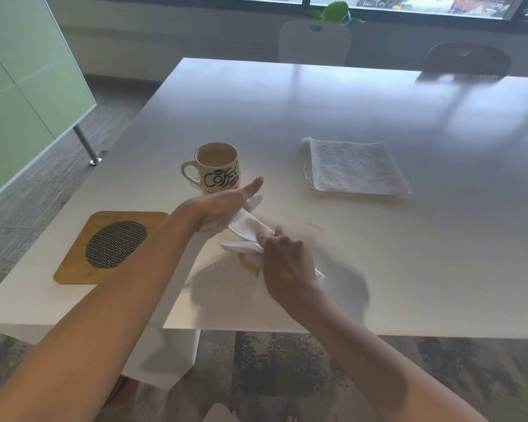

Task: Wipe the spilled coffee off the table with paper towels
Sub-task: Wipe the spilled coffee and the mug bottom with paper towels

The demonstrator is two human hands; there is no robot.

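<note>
A: Your right hand [287, 263] is low over the bench [409, 254], fingers curled and pinching one end of a crumpled paper towel [247, 231], right above the spilled coffee [249, 263].

B: And your left hand [223, 208] has the towel's other end, thumb stretched out straight; the fingers below are mostly hidden, so I can't tell how tightly they close.

A: The brownish coffee shows just under the towel's lower fold, with a fainter ring to the right [314, 228].

B: Behind your left hand the mug [215, 169] stands upright. The stack of fresh paper towels [354, 167] lies well apart, far right.

A: A wooden trivet [110, 248] sits at the bench's left edge, beside your left forearm.
</note>
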